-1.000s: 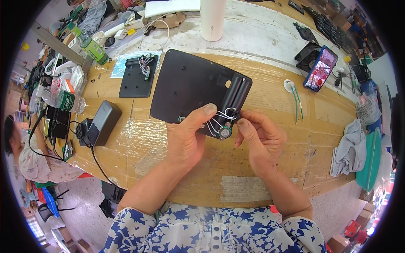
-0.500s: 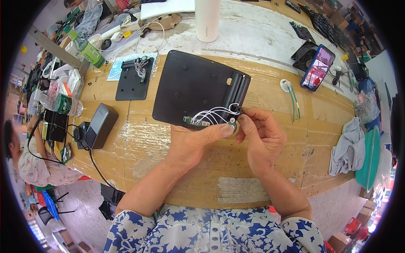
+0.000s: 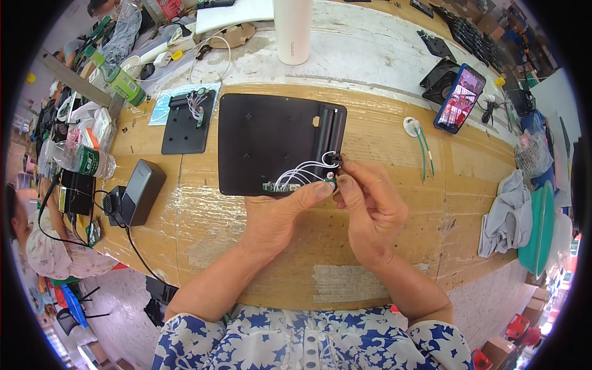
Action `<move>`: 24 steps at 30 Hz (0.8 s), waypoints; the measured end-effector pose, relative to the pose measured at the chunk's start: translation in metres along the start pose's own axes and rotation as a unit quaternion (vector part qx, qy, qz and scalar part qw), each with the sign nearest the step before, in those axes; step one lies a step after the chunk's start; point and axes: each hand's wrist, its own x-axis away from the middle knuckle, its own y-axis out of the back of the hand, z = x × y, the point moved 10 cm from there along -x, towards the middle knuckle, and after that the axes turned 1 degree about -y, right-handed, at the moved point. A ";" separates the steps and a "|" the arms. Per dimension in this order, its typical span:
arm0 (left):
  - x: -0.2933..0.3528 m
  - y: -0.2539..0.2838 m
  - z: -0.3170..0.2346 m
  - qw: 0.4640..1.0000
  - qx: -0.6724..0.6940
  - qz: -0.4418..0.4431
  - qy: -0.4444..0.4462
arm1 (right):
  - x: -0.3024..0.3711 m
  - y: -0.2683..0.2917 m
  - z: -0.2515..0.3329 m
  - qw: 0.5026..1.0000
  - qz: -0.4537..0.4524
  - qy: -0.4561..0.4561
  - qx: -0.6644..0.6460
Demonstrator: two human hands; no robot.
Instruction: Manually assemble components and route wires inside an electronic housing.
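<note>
A flat black plastic panel (image 3: 268, 135) is held up over the table, its inner side facing me. White wires (image 3: 299, 171) run from a small green circuit board (image 3: 271, 186) along its lower edge to the panel's lower right corner. My left hand (image 3: 280, 213) grips that lower edge, thumb on top beside a small round green part (image 3: 331, 183). At the same corner my right hand (image 3: 372, 206) pinches with thumb and forefinger; what lies between those fingertips is mostly hidden. A smaller black panel (image 3: 185, 126) with similar wires and round parts lies at the left.
A grey box (image 3: 143, 191) with cables stands left, near plastic bottles (image 3: 92, 159). A white cylinder (image 3: 292, 34) rises at the back. To the right are a propped phone (image 3: 460, 98), a white disc with green wires (image 3: 412, 127) and a grey cloth (image 3: 507, 213). Another person sits far left.
The black panel has turned to sit more squarely and shifted slightly left and lower in the view. Both hands moved left with it, keeping nearly the same hold at the corner.
</note>
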 end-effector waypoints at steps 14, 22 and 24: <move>0.007 0.002 0.003 0.996 -0.086 0.010 -0.037 | -0.006 0.009 0.016 0.994 -0.003 0.056 0.091; 0.008 0.000 0.007 0.998 -0.059 0.011 -0.013 | -0.011 0.006 -0.014 0.984 0.015 -0.091 -0.152; 0.007 0.002 0.010 0.998 -0.065 0.017 -0.002 | -0.007 0.005 -0.026 0.966 0.005 -0.164 -0.200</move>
